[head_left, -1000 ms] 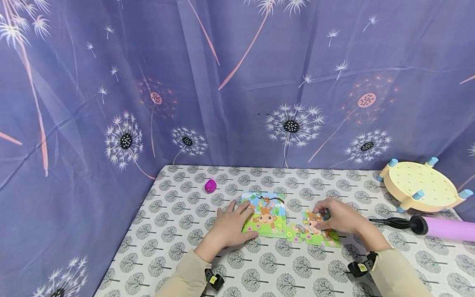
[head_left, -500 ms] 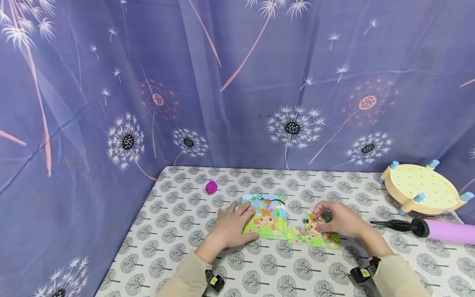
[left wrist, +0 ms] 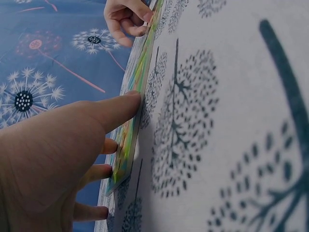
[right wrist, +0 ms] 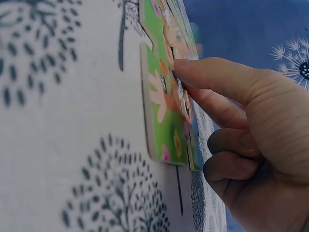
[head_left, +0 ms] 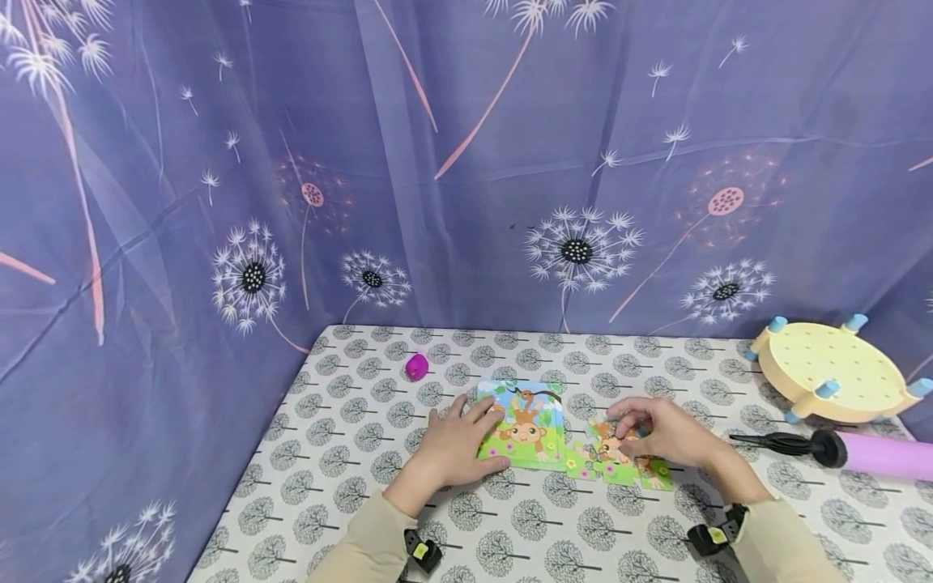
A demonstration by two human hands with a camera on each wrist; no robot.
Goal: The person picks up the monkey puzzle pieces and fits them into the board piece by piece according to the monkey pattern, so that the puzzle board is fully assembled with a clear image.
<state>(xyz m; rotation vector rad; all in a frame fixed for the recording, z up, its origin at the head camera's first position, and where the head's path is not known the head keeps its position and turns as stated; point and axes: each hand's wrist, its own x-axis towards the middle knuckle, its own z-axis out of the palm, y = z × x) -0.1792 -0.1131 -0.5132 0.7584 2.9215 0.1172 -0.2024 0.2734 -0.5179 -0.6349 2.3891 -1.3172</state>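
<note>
- Head view: your left hand (head_left: 455, 445) lies with fingers spread on the picture board (head_left: 521, 429), probably to steady it. Your right hand (head_left: 670, 433), well apart from it, bends over the puzzle pieces (head_left: 619, 471), which lie on the tree-printed cloth (head_left: 532, 559) just right of the board, likely for fine control.
- Left wrist view: your thumb rests at the board's near edge, a placement that seems to leave most of the picture visible. The board looks thin, straight-edged and flat.
- Right wrist view: your thumb tip touches the pieces; whether you pinch one, I cannot tell. They have pale, card-like edges and curved, interlocking outlines.
</note>
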